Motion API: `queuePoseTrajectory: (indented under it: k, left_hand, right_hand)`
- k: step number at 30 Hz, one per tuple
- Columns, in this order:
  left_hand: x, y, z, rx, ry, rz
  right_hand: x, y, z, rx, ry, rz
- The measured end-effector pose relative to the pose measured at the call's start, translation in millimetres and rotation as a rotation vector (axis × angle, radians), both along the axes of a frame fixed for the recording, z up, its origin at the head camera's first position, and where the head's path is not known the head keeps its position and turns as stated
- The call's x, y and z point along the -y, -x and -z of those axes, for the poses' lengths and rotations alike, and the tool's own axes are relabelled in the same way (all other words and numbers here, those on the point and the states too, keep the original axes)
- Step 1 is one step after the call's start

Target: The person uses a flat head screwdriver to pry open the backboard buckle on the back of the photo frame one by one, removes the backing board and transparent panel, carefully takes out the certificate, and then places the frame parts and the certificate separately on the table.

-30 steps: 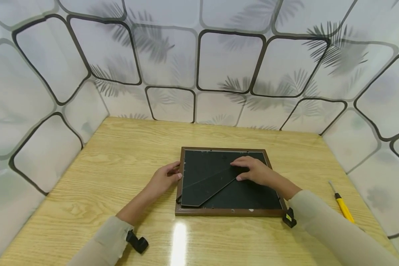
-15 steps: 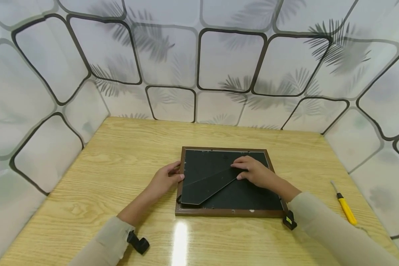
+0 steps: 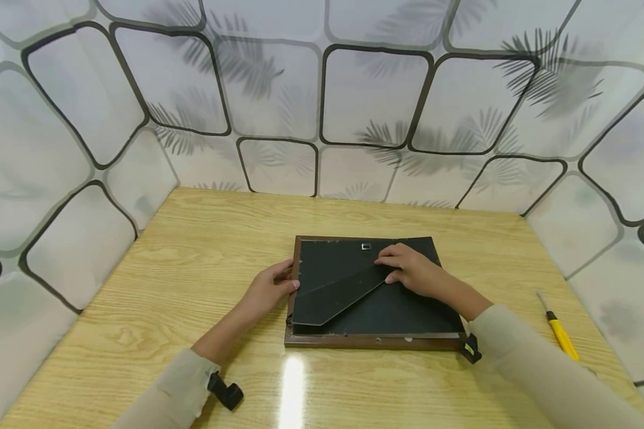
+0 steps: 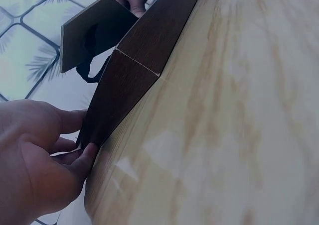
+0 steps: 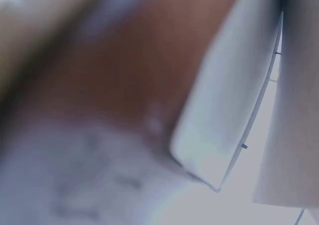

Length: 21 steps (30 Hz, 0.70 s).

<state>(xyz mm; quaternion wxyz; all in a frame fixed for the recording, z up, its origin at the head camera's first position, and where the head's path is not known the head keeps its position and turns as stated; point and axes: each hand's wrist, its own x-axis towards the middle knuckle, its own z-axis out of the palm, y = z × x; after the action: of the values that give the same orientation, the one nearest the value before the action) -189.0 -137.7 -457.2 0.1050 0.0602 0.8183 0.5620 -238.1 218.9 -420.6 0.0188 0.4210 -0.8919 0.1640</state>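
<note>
A brown picture frame lies face down on the table, its black backing board raised a little out of the frame along the far and right sides. The folding easel stand on the board stands slightly away from it; my right hand pinches the stand's upper part between thumb and fingers. At the frame's left side, my left hand grips the edge. In the left wrist view, thumb and fingers hold the frame's side, and a dark ribbon hangs near the stand. The right wrist view is mostly blurred.
A yellow-handled screwdriver lies at the right on the wooden table. Patterned fabric walls surround the table at the back and sides. A small metal hanger sits on the backing board's far edge.
The backing board has tilted up out of the frame at the far and right sides, raised with the stand by my right hand. The metal hanger has come into view. My left hand stays put.
</note>
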Motion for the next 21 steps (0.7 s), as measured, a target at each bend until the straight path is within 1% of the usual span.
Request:
queuePoseTrajectory:
  k: [3,7,11,17,21]
  left_hand:
    - [0.1,0.9,0.3,-0.01,0.005,0.001]
    - [-0.5,2.4,0.6,-0.017,0.014,-0.005]
    - [-1.2,2.8,0.7,-0.02,0.022,-0.016]
    - [-1.3,2.0,-0.4,-0.012,0.032,-0.021]
    - [-0.9,1.9,0.2,-0.006,0.037,-0.017]
  right_hand:
    - [0,0.1,-4.6,-0.009,-0.019,-0.007]
    - [-3,-1.8,-7.3,-0.001,-0.041,0.018]
    - [-8,-4.0,-6.2,0.016,-0.037,0.048]
    - [-20,-7.9,-3.4,-0.009,-0.037,0.052]
    - [-30,-10.9,-1.9,-0.006,-0.037,0.07]
